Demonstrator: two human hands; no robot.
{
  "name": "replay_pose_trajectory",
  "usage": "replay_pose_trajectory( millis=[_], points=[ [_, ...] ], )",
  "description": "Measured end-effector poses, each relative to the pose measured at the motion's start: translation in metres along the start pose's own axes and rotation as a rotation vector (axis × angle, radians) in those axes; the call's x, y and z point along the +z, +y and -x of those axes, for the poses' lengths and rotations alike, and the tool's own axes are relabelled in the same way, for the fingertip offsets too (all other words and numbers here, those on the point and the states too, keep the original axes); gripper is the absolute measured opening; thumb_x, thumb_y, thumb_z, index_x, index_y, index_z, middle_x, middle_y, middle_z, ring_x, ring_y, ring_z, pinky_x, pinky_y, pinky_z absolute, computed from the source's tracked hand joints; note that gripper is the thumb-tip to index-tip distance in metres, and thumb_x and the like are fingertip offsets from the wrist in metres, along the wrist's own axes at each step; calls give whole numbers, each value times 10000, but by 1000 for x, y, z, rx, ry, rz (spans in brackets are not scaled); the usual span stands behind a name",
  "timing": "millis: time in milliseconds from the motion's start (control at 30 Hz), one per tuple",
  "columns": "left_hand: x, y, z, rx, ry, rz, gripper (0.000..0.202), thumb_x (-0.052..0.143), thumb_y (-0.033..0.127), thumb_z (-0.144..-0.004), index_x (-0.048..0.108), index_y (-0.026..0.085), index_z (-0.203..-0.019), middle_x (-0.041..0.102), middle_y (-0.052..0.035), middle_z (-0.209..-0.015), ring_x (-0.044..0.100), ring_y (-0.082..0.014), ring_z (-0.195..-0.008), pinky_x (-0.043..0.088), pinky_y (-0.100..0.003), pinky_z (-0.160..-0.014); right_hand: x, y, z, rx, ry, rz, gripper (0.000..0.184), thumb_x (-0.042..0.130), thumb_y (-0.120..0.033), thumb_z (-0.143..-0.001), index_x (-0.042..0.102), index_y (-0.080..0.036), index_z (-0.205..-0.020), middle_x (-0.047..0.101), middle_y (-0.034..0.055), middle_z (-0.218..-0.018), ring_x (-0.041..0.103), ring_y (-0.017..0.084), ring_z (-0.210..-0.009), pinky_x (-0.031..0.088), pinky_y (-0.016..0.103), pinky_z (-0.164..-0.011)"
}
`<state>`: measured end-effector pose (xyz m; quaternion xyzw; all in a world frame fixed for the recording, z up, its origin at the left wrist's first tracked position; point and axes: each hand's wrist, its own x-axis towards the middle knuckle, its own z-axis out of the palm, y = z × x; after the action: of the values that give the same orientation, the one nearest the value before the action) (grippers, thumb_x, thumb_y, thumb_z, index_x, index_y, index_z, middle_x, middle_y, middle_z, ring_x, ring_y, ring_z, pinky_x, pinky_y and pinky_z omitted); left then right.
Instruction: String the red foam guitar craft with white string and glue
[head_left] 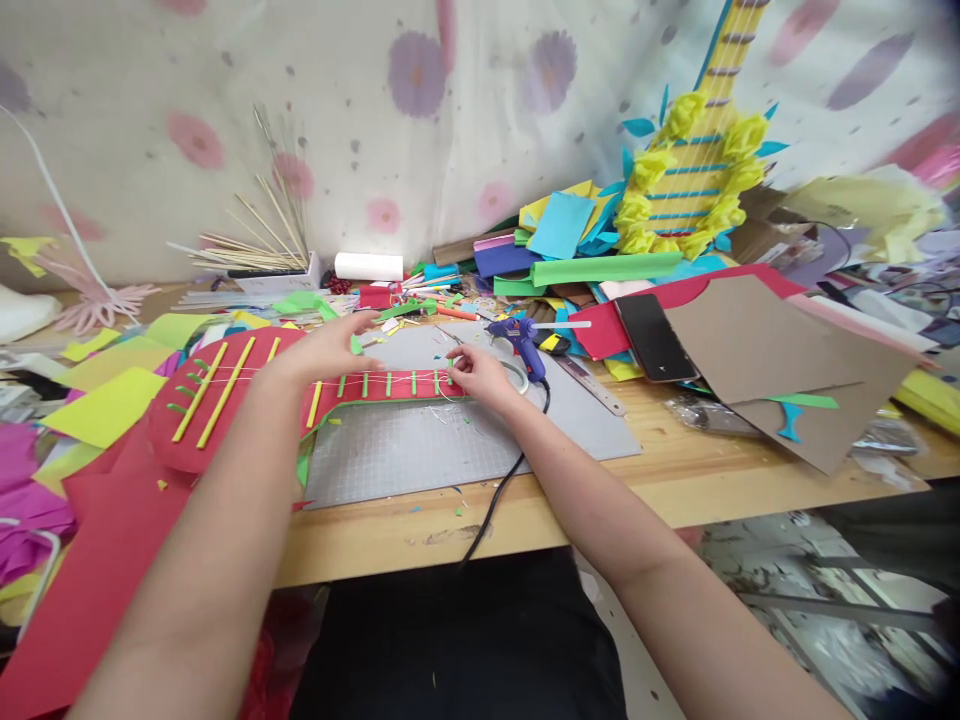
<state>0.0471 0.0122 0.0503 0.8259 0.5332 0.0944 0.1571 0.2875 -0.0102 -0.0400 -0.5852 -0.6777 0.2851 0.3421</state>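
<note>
A red paper guitar [225, 400] with yellow sticks and green frets lies across a grey cutting mat [465, 440]. Thin white strings run along its neck. My left hand [326, 350] rests flat on the neck near the body, fingers stretched out. My right hand [480, 375] pinches the end of the neck, where the strings end; its fingers are closed on something too thin to name for sure. A blue glue gun [521, 340] lies just beyond my right hand.
A black phone [654, 337] and brown cardboard [787, 360] lie at the right. Coloured paper sheets and a yellow paper guitar [697, 170] pile up at the back. Wooden sticks [255, 240] stand at the back left. The glue gun's black cord [495, 490] hangs over the table's front edge.
</note>
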Motion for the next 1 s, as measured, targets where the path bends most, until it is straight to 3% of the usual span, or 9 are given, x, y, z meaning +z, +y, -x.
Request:
replay_pose_trajectory(
  millis=[67, 167, 267, 400, 533, 733, 867, 1000],
  points=[
    [-8, -14, 10, -58, -108, -67, 885, 655, 475, -623, 321, 226, -1404, 497, -93, -1360, 481, -278, -1226, 404, -374, -981, 3, -2, 1, -35, 23, 90, 231, 571, -226, -739, 612, -210, -966, 633, -11, -751, 574, 132, -680, 429, 267, -648],
    [-4, -28, 24, -77, -197, -193, 971, 683, 491, -570, 309, 179, -1410, 451, -137, -1395, 428, -313, -1271, 376, -395, -1008, 3, -2, 1, -103, 19, 205, 216, 568, -262, -764, 645, -207, -957, 623, 32, -875, 572, 151, -776, 439, 291, -726],
    [4, -36, 33, -55, -165, -274, 979, 701, 465, -556, 324, 132, -1396, 405, -171, -1422, 361, -334, -1317, 324, -417, -1051, -6, -2, 1, -153, -81, 216, 256, 544, -264, -794, 655, -184, -1010, 594, 66, -972, 567, 146, -808, 443, 296, -784],
    [9, -39, 34, -5, -112, -296, 937, 707, 434, -573, 335, 158, -1387, 403, -168, -1423, 331, -349, -1331, 302, -454, -1057, -24, -3, 1, -206, -257, 199, 461, 642, -227, -708, 587, -176, -1163, 560, 86, -1067, 568, 144, -814, 459, 291, -793],
    [15, -38, 30, 74, -82, -278, 908, 699, 425, -594, 327, 185, -1387, 478, -144, -1362, 394, -323, -1287, 326, -438, -1039, -29, -8, 0, -223, -338, 275, 530, 699, -288, -667, 574, -179, -1171, 536, 94, -1094, 569, 168, -850, 456, 309, -821],
    [23, -31, 24, 93, -98, -190, 805, 647, 332, -635, 342, 195, -1368, 606, -102, -1200, 560, -266, -1108, 423, -364, -933, -27, -6, -6, -314, -309, 350, 367, 670, -270, -696, 607, -194, -1050, 546, 71, -1014, 546, 169, -824, 441, 298, -787],
    [21, -30, 23, 50, -97, -146, 783, 644, 348, -629, 360, 195, -1343, 606, -95, -1202, 576, -260, -1087, 446, -351, -894, -32, -3, -9, -375, -276, 361, 319, 675, -312, -688, 608, -186, -973, 547, 63, -946, 531, 169, -805, 435, 291, -751],
    [20, -29, 22, 36, -95, -166, 780, 647, 341, -624, 365, 183, -1334, 608, -104, -1197, 578, -264, -1084, 444, -354, -901, -36, -6, -10, -344, -221, 384, 310, 684, -369, -673, 585, -183, -900, 560, 63, -923, 527, 176, -793, 431, 298, -711]
  ],
)
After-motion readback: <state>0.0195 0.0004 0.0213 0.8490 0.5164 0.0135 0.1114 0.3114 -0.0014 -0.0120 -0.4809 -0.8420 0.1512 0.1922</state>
